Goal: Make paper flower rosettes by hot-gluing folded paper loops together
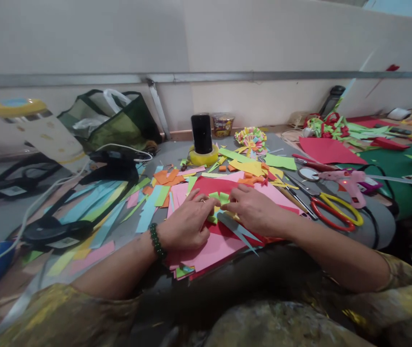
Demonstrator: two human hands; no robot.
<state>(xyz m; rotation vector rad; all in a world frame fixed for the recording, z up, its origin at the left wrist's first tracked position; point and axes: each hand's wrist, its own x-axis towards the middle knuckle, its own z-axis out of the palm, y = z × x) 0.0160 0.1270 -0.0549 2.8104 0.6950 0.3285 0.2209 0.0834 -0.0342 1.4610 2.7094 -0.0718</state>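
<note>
Both of my hands meet over a small paper piece in the middle of the table. My left hand, wearing a ring and a dark bead bracelet, has its fingers closed on the left side of the light green paper. From the other side my right hand grips the same paper with bent fingers. Light blue pointed paper strips stick out below the fingers, with a bit of yellow beside them. Underneath lie a red sheet and a stack of pink sheets. My fingertips partly hide the paper piece.
To the right lie scissors with red and yellow handles and a pink glue gun. A phone stands on a yellow tape roll behind my hands. Blue paper strips, a cup and a green bag are left.
</note>
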